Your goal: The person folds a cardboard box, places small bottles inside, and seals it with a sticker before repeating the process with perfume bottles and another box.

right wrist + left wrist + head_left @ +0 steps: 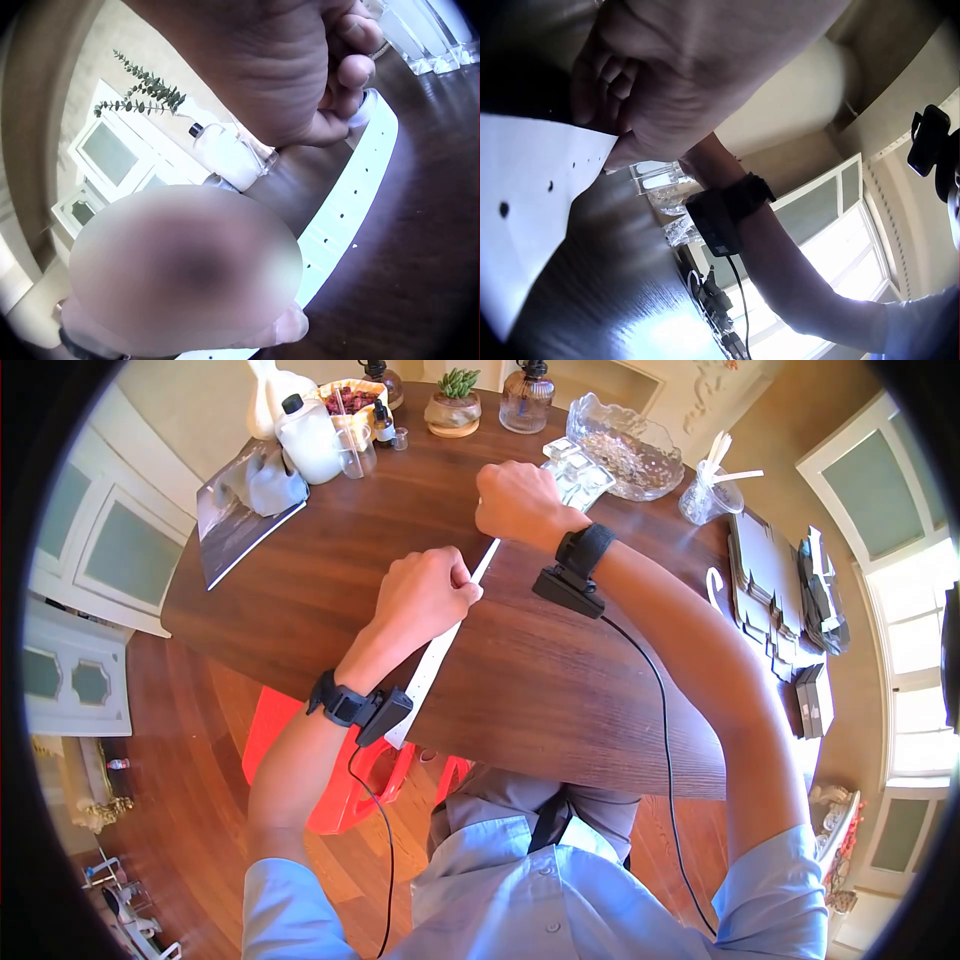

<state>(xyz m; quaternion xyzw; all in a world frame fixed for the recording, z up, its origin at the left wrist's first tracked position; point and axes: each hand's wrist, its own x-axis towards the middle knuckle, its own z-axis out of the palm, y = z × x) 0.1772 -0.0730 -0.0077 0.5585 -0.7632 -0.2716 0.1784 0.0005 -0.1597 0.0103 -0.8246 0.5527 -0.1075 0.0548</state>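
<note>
One white strap with a single row of dark holes runs slantwise over the dark wooden counter, its lower end at the near edge. Two hands hold it: the left hand pinches it partway along between thumb and curled fingers; the right hand has its fingers curled closed round the far end. Both are held backs up, the right farther out, its forearm slanting in from the side. Beyond the right hand sits one blocky clear glass piece, beside one scalloped glass bowl holding many small pale pieces, too many to count. To the right, one clear cup holds several white sticks. At the far left are one yellow-lined container of dark red pieces, one black-capped bottle with whitish contents and one small dark bottle. One round pot holds a green succulent.
</note>
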